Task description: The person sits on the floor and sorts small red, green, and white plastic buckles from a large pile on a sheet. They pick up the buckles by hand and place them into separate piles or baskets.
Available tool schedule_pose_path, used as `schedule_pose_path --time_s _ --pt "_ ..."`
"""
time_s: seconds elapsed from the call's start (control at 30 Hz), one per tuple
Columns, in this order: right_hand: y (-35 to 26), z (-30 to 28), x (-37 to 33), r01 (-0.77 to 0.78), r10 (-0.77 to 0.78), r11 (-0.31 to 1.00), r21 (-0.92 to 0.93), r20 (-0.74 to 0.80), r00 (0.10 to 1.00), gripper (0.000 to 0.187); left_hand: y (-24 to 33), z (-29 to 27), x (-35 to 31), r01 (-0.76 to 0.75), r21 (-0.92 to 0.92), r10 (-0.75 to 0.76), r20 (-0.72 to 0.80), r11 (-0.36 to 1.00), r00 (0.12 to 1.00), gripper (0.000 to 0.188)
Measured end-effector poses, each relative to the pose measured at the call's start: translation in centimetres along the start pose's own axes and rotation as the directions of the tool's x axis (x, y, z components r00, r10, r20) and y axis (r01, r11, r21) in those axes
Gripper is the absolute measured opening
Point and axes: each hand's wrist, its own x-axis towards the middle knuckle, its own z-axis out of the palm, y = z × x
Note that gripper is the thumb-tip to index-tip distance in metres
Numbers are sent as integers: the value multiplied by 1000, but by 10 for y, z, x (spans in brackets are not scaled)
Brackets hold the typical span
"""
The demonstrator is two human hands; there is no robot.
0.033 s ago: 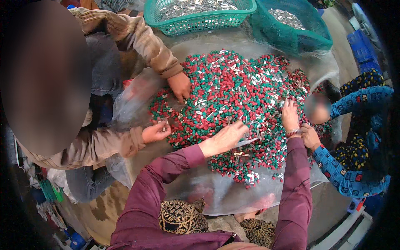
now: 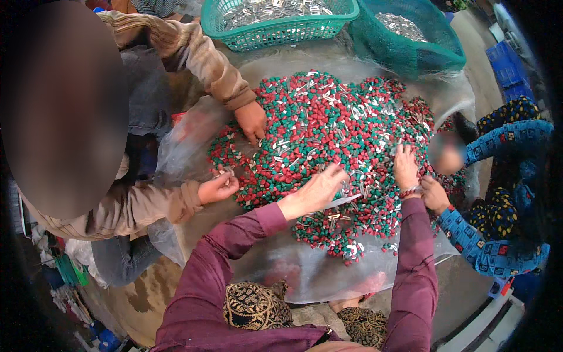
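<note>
A broad pile of small red and green pieces (image 2: 319, 126), mixed with slim silvery metal clips, lies on clear plastic sheeting (image 2: 328, 281). Over its near middle is my left hand (image 2: 314, 192), fingers curled. A thin, whitish, pointed strip (image 2: 343, 201) juts from beneath its palm; what its fingertips touch is blurred. Farther right, my right hand (image 2: 406, 168) reaches down with fingers mostly stretched and slightly bent, tips at the pieces. A bracelet circles that wrist. I see nothing clearly held in it.
At left, a person's two hands (image 2: 251, 120) work at the pile's edge. From the right, another person's hand (image 2: 435, 195) is close beside my right wrist. A green plastic basket (image 2: 281, 30) and a green mesh-lined container (image 2: 410, 50) with silvery clips stand at the far side.
My right hand has shifted slightly toward me, and my left hand a little to the left. The whole view has shifted slightly.
</note>
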Motion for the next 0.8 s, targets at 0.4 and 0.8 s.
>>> schedule_pose_path --time_s 0.4,0.8 --pt "-69 -36 -57 -75 191 708 703 -87 978 18 -26 -62 170 340 -512 -427 -59 789 902 47" --pt "-67 -68 -147 -52 379 -823 566 614 692 19 -44 -4 199 136 637 -418 316 758 851 38"
